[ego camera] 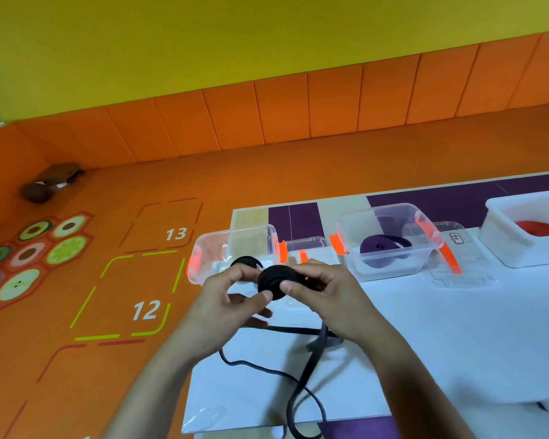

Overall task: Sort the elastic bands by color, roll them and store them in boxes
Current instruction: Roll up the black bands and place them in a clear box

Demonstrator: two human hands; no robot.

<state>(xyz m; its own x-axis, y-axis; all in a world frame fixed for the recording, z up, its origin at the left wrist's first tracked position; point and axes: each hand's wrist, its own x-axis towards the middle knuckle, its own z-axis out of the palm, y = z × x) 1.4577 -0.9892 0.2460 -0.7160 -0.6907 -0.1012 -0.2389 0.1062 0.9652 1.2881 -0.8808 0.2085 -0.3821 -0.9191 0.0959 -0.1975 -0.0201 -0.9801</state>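
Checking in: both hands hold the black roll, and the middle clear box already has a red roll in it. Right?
Not quite. The head view shows the middle clear box holds a purple roll, not a red one. The rest stands: the left hand and the right hand both hold the black roll.

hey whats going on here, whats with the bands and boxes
A person is winding a black elastic band into a coil. The left hand and right hand both pinch the half-wound coil above the table, and its loose tail trails toward the near edge. Another black roll lies in the left clear box, a purple roll in the middle clear box, and a red band in the white tub.
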